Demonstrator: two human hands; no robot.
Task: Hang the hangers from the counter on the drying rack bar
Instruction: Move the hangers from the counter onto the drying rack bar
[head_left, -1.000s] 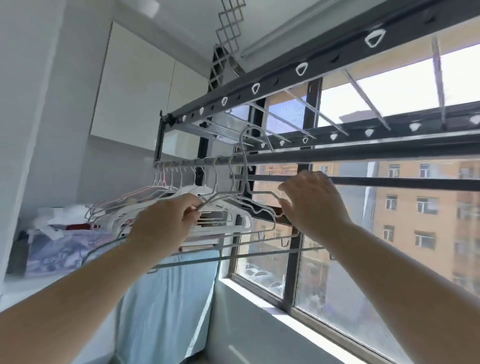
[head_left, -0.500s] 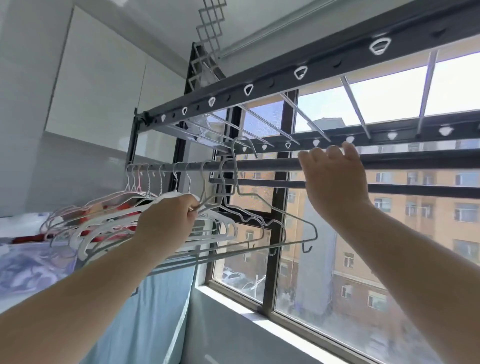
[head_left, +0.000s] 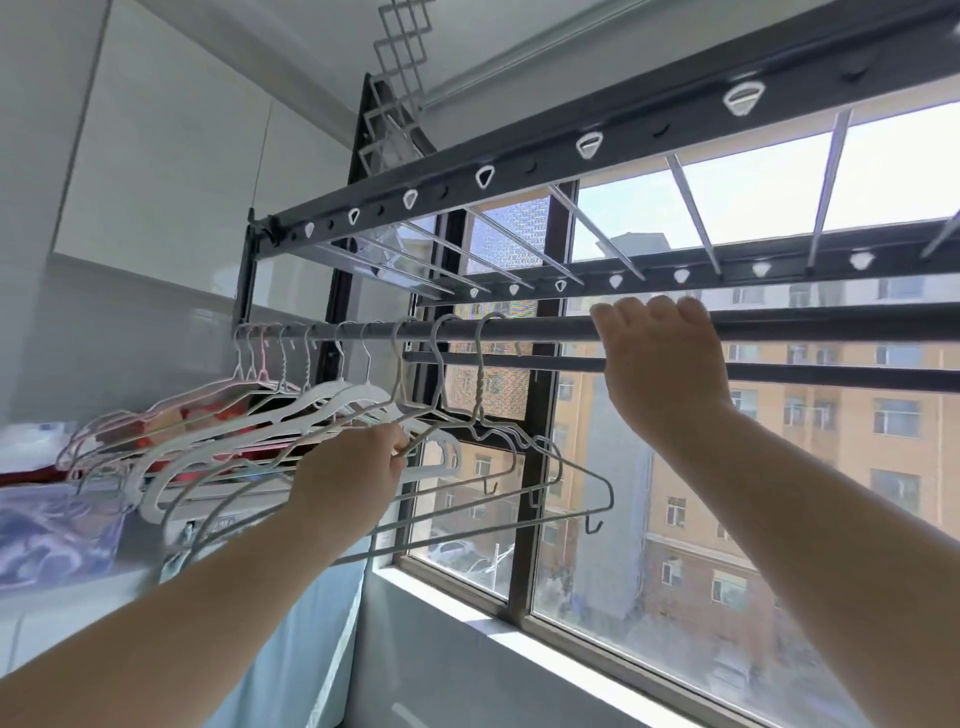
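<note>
Head: left hand (head_left: 348, 467) pinches hanger (head_left: 426, 431); right hand (head_left: 665, 364) grips bar (head_left: 545, 330), bare rightward.

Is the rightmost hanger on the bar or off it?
On: the hook of the rightmost hanger loops over the bar; its frame hangs below.

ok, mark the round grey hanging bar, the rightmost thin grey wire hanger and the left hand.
round grey hanging bar (head_left: 550, 329): head view, bare stretch right of the hooks.
rightmost thin grey wire hanger (head_left: 478, 387): head view, twisted neck.
left hand (head_left: 348, 467): head view, back of the hand.
</note>
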